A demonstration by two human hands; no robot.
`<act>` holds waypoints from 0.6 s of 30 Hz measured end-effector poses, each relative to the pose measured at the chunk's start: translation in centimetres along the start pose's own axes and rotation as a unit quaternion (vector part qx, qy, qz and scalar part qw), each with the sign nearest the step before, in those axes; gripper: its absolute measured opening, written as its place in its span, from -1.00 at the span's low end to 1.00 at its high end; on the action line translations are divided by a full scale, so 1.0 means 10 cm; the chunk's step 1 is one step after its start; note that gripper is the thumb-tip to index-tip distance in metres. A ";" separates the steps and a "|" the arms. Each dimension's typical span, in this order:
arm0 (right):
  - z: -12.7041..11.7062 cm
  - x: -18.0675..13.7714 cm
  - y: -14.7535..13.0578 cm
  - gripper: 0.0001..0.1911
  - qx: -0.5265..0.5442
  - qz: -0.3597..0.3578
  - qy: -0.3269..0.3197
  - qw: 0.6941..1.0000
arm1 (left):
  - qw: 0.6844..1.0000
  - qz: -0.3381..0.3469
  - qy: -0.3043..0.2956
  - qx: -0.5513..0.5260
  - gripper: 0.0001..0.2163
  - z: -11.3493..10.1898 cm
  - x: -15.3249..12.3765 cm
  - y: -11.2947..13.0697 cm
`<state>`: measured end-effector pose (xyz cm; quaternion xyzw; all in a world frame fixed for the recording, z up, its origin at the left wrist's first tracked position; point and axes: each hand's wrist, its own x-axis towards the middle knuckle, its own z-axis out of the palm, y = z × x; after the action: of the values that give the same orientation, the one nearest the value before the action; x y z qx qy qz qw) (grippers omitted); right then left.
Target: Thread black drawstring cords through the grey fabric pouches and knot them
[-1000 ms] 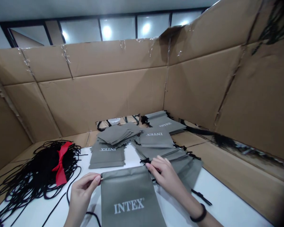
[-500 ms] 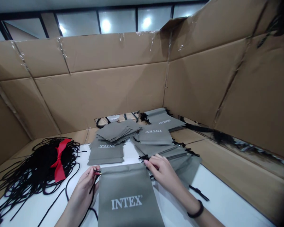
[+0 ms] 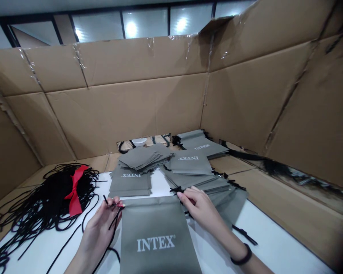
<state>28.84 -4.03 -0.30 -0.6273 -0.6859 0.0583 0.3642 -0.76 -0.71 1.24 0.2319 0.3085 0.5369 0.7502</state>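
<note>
A grey drawstring bag [image 3: 156, 224] printed INTEX lies flat in front of me, its hemmed edge at the far side. At its left corner, my left hand [image 3: 101, 220] is closed on a thin red tool [image 3: 120, 205] with a pale tip, beside the hem opening. Black cord [image 3: 114, 252] trails from these fingers along the bag's left side. My right hand [image 3: 198, 207] pinches the right end of the hem, where black cord ends [image 3: 175, 189] stick out. How far the cord runs inside the hem is hidden.
A bundle of black cords [image 3: 51, 194] tied with a red ribbon [image 3: 74, 192] lies at left. Stacks of grey bags [image 3: 131, 184] and corded bags [image 3: 201, 180] stand beyond my hands. Tall cardboard walls [image 3: 125, 106] enclose the white tabletop [image 3: 277, 243].
My left hand has turned slightly, and a black cord end now sticks up above its fingers, with more of the red tool showing. My right hand stays at the same corner.
</note>
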 end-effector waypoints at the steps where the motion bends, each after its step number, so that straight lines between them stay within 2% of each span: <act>1: 0.00 0.00 0.00 -0.45 -0.003 0.007 0.002 1.000 | 1.000 -0.004 -0.003 -0.008 -0.75 0.01 0.00 0.01; 4: -0.01 0.00 0.01 -0.45 -0.013 0.022 0.002 1.000 | 1.000 0.007 0.001 0.007 -0.67 0.05 0.00 0.01; 8: -0.02 0.00 0.01 -0.44 -0.019 0.015 0.008 1.000 | 0.989 0.024 0.018 0.142 -0.52 0.06 0.02 -0.06; 13: -0.03 0.00 -0.01 -0.43 -0.006 0.005 0.020 1.000 | 0.971 0.055 0.000 0.233 -0.67 0.01 0.05 -0.15; 18: -0.02 0.00 -0.02 -0.43 0.007 0.005 0.014 1.000 | 0.953 0.115 0.005 0.282 -0.69 -0.05 0.09 -0.13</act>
<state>28.83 -4.14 -0.07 -0.6287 -0.6774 0.0557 0.3779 -0.10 -0.27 -0.18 0.4653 0.4219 0.5119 0.5860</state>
